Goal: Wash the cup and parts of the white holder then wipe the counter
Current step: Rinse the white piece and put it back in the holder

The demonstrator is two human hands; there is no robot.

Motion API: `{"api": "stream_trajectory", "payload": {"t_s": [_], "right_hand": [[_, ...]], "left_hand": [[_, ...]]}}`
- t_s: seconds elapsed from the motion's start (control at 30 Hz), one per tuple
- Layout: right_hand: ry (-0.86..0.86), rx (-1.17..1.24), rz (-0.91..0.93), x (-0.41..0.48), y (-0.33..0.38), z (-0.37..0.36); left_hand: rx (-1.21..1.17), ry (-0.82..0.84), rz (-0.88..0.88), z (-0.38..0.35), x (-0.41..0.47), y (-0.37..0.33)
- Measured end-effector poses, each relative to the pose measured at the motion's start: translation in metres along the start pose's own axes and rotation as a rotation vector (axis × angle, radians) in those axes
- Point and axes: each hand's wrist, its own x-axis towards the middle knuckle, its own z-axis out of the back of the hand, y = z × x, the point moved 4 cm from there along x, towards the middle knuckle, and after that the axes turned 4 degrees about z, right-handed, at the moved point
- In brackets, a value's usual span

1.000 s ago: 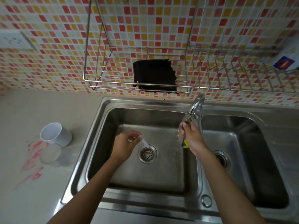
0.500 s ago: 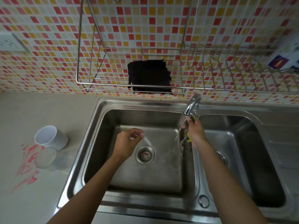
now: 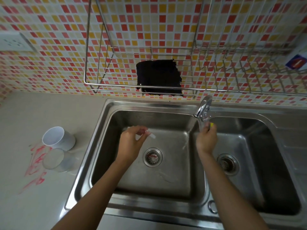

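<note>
Meanwhile, left hand point(image 3: 131, 143) pinching small white part point(image 3: 151, 135) over sink point(image 3: 106, 130), right hand point(image 3: 206, 140) gripping sponge point(image 3: 211, 125) under faucet point(image 3: 203, 107)

Right hand point(image 3: 206, 139) now higher, at faucet point(image 3: 203, 108)

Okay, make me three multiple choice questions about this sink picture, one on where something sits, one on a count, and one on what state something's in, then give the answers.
1. Where does the white cup lie?
A. in the left basin
B. on the counter left of the sink
C. on the wire rack

2. How many basins does the sink have?
A. one
B. two
C. three

3. What is the left hand doing?
A. pinching a small white part over the left basin
B. resting flat on the counter
C. gripping the tap

Answers: 1 B, the white cup lies on the counter. 2 B, a drain shows in each of two basins. 3 A, the left hand pinches the small white part.
</note>
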Motion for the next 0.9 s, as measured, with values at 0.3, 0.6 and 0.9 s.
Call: {"api": "stream_trajectory", "payload": {"t_s": [0.3,0.6,0.9], "right_hand": [[0.361,-0.263,0.1,-0.117,-0.036,-0.029],[0.598,-0.346,-0.022,-0.12,-0.021,-0.03],[0.409,0.191,0.456,-0.122,0.232,0.008]], "left_hand": [[0.169,0.117,0.123,-0.026,-0.051,0.056],[0.197,0.058,0.066,0.006,-0.052,0.056],[0.096,-0.087,-0.023,0.081,-0.02,0.039]]}}
